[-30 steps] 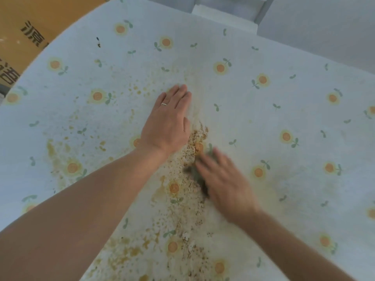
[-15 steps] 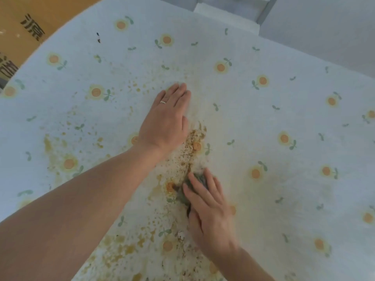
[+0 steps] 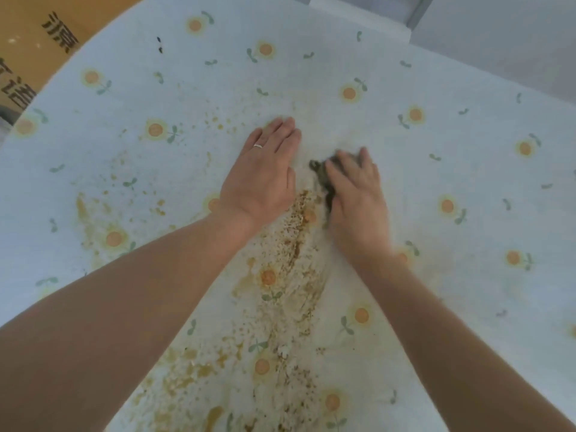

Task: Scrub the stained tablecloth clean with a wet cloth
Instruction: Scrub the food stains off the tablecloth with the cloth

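Item: tablecloth (image 3: pixel 452 151), white, orange-flower print.
- Progress, judged: partway. Zone right of hands looks pale; brown-orange stains (image 3: pixel 296 244) thick from hands toward viewer, also splattered left.
- Left hand (image 3: pixel 265 179): flat, fingers straight and together, pinning fabric.
- Right hand (image 3: pixel 355 194): pressed over wet cloth (image 3: pixel 316 169) at stain's far end; blurred, so curl of fingers cannot be told.
- Room: cardboard box (image 3: pixel 37 35) far left, grey wall (image 3: pixel 514 32) behind.
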`<state>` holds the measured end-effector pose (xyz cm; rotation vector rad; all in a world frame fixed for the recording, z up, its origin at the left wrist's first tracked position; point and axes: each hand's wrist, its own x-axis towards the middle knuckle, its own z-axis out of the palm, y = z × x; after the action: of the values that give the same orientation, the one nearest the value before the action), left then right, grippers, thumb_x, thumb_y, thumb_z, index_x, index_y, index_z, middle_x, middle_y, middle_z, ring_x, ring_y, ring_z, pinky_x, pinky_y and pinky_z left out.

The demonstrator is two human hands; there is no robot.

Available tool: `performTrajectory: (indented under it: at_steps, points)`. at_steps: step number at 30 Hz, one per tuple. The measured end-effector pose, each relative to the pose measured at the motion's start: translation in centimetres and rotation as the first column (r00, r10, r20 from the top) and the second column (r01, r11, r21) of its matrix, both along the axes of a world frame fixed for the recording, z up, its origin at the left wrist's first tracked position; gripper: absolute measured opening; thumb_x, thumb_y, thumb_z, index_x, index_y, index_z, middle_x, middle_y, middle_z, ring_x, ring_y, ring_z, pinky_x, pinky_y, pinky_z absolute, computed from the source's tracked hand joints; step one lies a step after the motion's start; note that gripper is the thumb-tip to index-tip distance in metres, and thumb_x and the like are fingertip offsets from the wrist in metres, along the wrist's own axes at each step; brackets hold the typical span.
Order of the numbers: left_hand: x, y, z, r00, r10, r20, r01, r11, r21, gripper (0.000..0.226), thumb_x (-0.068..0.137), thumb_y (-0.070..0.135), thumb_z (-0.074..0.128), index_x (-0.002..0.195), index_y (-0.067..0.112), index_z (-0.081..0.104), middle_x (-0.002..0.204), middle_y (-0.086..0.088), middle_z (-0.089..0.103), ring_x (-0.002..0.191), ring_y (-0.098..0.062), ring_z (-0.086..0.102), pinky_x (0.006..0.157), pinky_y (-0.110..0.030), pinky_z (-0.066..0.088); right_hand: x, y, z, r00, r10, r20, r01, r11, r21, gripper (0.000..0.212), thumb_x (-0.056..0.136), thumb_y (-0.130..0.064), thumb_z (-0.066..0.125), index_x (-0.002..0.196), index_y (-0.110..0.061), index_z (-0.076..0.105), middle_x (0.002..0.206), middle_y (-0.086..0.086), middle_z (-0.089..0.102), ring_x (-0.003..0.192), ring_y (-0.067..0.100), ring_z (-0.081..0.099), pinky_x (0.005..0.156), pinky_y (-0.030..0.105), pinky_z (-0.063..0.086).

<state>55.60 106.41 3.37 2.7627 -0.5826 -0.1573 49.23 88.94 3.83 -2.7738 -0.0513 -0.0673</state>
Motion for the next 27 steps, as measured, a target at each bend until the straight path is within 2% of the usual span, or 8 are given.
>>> performTrajectory:
  at_steps: [2, 5, 9, 12, 15, 18, 23, 27]
  points:
    - [0.1, -0.1, 0.0, 1.000, -0.001, 0.010, 0.001, 1.000, -0.004, 0.067, 0.094, 0.023, 0.024, 0.158, 0.005, 0.036, 0.167, -0.010, 0.030, 0.157, -0.023, 0.021, 0.130, -0.042, 0.012, -7.8, 3.4, 0.1, 0.995, 0.085, -0.046, -0.081, 0.994, 0.073, 0.053, 0.091, -0.001, 0.062, 0.143, -0.009, 0.054, 0.157, 0.007, 0.041, 0.153, 0.036, 0.017, 0.124, 0.052, 0.017]
    - [0.1, 0.0, 0.0, 1.000, -0.006, 0.013, 0.006, 1.000, 0.016, 0.070, 0.093, 0.026, 0.018, 0.157, 0.005, 0.036, 0.167, -0.011, 0.031, 0.157, -0.024, 0.022, 0.129, -0.043, 0.015, -17.5, 5.7, 1.1, 0.947, 0.301, -0.111, -0.278, 0.943, 0.183, 0.056, 0.086, 0.003, 0.068, 0.140, -0.010, 0.058, 0.157, 0.005, 0.041, 0.152, 0.034, 0.020, 0.116, 0.056, 0.032]
    - [0.0, 0.0, 0.1, 1.000, -0.012, 0.006, 0.012, 1.000, 0.025, 0.070, 0.094, 0.026, 0.016, 0.158, 0.006, 0.034, 0.168, -0.010, 0.029, 0.157, -0.023, 0.021, 0.130, -0.043, 0.014, -14.5, 2.9, 1.8, 0.883, 0.463, -0.076, -0.440, 0.874, 0.207, 0.048, 0.091, -0.001, 0.063, 0.135, -0.020, 0.062, 0.154, -0.002, 0.045, 0.148, 0.029, 0.033, 0.113, 0.048, 0.040]
    - [0.0, -0.1, 0.3, 1.000, -0.007, -0.014, 0.007, 1.000, 0.018, 0.071, 0.093, 0.027, 0.015, 0.160, 0.007, 0.031, 0.169, -0.009, 0.026, 0.158, -0.022, 0.017, 0.130, -0.041, 0.009, -5.3, -1.1, 1.6, 0.960, 0.279, -0.028, -0.272, 0.952, 0.138, 0.039, 0.091, 0.007, 0.061, 0.118, -0.022, 0.067, 0.127, -0.002, 0.058, 0.128, 0.035, 0.046, 0.102, 0.052, 0.047]
    - [0.0, -0.1, 0.3, 1.000, -0.008, -0.006, 0.008, 0.999, 0.037, 0.071, 0.094, 0.026, 0.016, 0.161, 0.008, 0.030, 0.170, -0.008, 0.023, 0.159, -0.021, 0.016, 0.131, -0.041, 0.009, 3.7, -4.5, 1.1, 0.998, -0.047, -0.047, 0.050, 0.996, 0.069, 0.043, 0.094, 0.001, 0.044, 0.127, -0.018, 0.063, 0.145, -0.002, 0.050, 0.148, 0.032, 0.027, 0.111, 0.045, 0.041]
    - [-0.1, 0.0, 0.4, 1.000, -0.002, 0.000, 0.002, 0.999, 0.039, 0.069, 0.094, 0.025, 0.017, 0.160, 0.008, 0.031, 0.170, -0.008, 0.024, 0.158, -0.022, 0.017, 0.130, -0.041, 0.010, 6.5, -2.7, 0.1, 0.991, -0.136, -0.013, 0.136, 0.988, 0.069, 0.045, 0.092, 0.000, 0.042, 0.129, -0.015, 0.062, 0.148, -0.001, 0.048, 0.149, 0.034, 0.026, 0.115, 0.050, 0.036]
    - [0.1, -0.1, 0.2, 1.000, -0.010, 0.011, 0.010, 1.000, 0.007, 0.070, 0.092, 0.024, 0.020, 0.156, 0.003, 0.038, 0.166, -0.013, 0.032, 0.157, -0.027, 0.023, 0.129, -0.043, 0.013, -7.3, 5.4, 0.2, 0.996, 0.092, -0.014, -0.089, 0.984, 0.157, 0.056, 0.089, 0.009, 0.058, 0.142, -0.009, 0.055, 0.152, 0.007, 0.047, 0.152, 0.035, 0.021, 0.123, 0.049, 0.022]
    - [-0.1, 0.0, 0.3, 1.000, -0.017, 0.019, 0.017, 1.000, 0.014, 0.061, 0.099, 0.019, 0.027, 0.158, 0.004, 0.034, 0.168, -0.012, 0.029, 0.157, -0.024, 0.021, 0.130, -0.043, 0.013, -16.9, 6.3, 1.1, 0.910, 0.400, -0.108, -0.362, 0.895, 0.261, 0.057, 0.085, 0.008, 0.067, 0.139, -0.008, 0.059, 0.154, 0.006, 0.045, 0.152, 0.031, 0.023, 0.117, 0.052, 0.034]
